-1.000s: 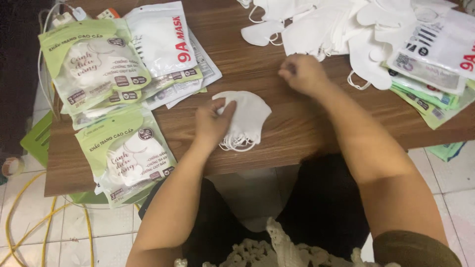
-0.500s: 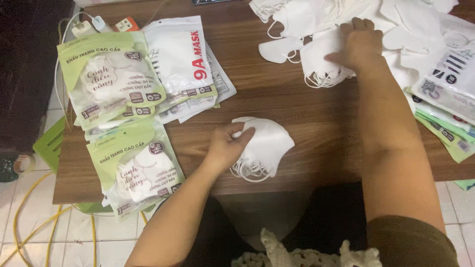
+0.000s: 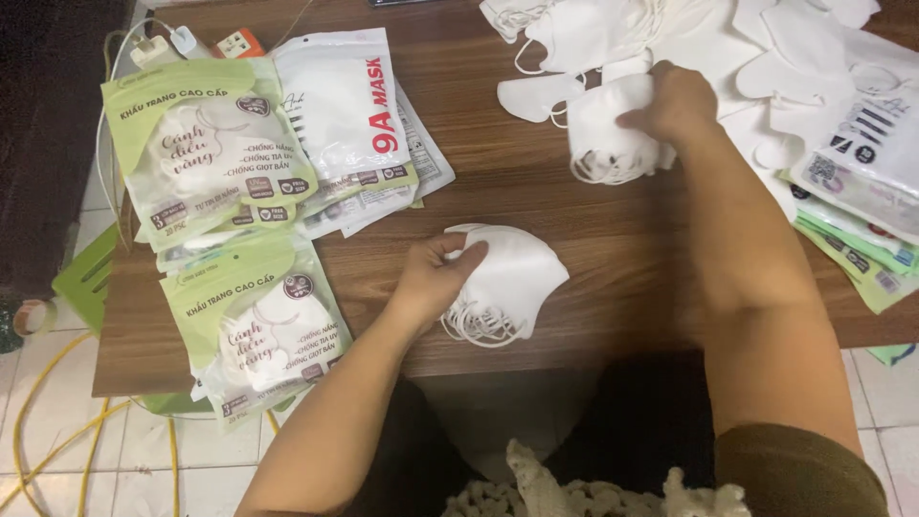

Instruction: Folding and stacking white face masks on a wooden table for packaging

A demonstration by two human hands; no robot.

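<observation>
Mask pile (image 3: 728, 48) cut off above

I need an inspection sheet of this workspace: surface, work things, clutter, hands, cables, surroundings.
Surface: brown wooden table, bare in the middle.
Work things: small stack of white masks near the front edge; second bunch of masks; loose mask pile at the far right.
Clutter: green mask packets on the left; white packets beside them; more packets at the right edge.
Hands: left hand grips the front stack; right hand holds the bunch.
Cables: yellow cable on the floor; white plug at the far left corner.
Surroundings: pale floor tiles.
</observation>
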